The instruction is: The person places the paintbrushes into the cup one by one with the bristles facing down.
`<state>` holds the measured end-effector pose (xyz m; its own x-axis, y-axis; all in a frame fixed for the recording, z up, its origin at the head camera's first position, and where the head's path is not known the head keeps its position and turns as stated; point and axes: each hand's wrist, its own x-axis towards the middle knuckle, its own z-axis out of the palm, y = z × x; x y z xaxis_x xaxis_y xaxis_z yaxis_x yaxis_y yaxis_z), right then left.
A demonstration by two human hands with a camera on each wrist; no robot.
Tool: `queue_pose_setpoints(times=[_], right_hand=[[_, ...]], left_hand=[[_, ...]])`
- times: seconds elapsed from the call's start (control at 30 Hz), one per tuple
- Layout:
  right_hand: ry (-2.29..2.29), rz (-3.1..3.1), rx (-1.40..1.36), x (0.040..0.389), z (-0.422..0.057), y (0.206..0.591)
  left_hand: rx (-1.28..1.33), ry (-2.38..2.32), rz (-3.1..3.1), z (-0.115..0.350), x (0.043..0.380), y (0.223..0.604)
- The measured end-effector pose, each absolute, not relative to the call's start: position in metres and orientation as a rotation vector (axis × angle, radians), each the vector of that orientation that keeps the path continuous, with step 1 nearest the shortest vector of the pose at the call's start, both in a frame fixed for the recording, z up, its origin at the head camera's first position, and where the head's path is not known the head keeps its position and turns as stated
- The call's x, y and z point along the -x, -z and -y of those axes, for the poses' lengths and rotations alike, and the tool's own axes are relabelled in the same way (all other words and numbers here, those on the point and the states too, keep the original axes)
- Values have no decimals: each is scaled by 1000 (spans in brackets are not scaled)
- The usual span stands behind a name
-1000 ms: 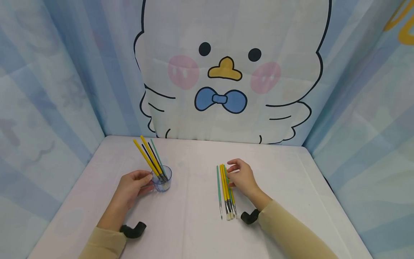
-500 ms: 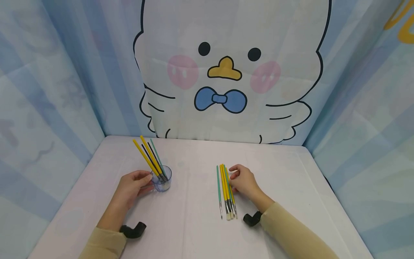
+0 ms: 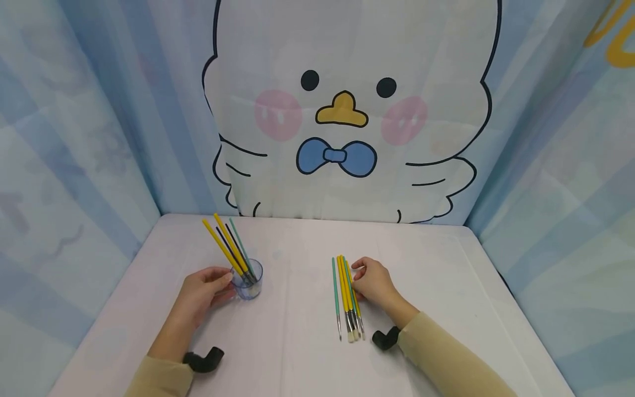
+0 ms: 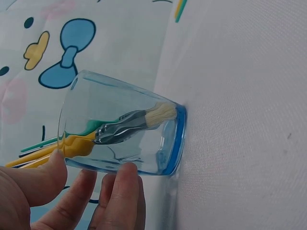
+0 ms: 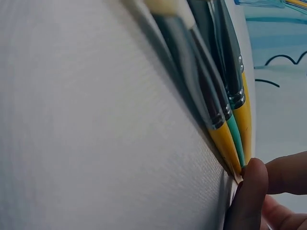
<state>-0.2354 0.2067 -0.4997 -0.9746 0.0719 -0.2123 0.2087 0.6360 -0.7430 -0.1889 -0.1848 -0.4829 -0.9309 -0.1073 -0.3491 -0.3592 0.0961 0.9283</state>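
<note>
A clear bluish plastic cup [image 3: 248, 286] stands upright at the left of the table, several paintbrushes [image 4: 108, 134] leaning in it with bristles down. My left hand [image 3: 204, 291] is beside it, fingertips [image 4: 125, 175] against its near side and the thumb at its rim. Right of centre lies a row of yellow-handled and green-handled paintbrushes [image 3: 347, 298], bristles toward me. With thumb and index finger, my right hand [image 3: 373, 284] pinches a yellow-handled paintbrush [image 5: 224, 143] at the row's right edge; the end of its handle is hidden by the fingers.
One thin green paintbrush [image 3: 335, 292] lies slightly apart at the left of the row. The white tabletop [image 3: 292, 331] ends at a cartoon-printed curtain [image 3: 342, 187] behind. Black curved pieces [image 3: 204, 359] sit at both wrists.
My right hand has drawn back slightly to the right and toward me, its fingers closing at the row's right edge. The left hand and cup stay in place; the head view tilts slightly.
</note>
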Motion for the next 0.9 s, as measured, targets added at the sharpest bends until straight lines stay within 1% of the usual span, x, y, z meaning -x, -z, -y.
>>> queue_pose_setpoints(times=[0.47, 0.9], right_hand=[[1063, -2746, -288, 237, -201, 499], [859, -2854, -158, 238, -199, 497]], left_hand=[[477, -1932, -2169, 183, 186, 483], [489, -1931, -2181, 182, 185, 481]])
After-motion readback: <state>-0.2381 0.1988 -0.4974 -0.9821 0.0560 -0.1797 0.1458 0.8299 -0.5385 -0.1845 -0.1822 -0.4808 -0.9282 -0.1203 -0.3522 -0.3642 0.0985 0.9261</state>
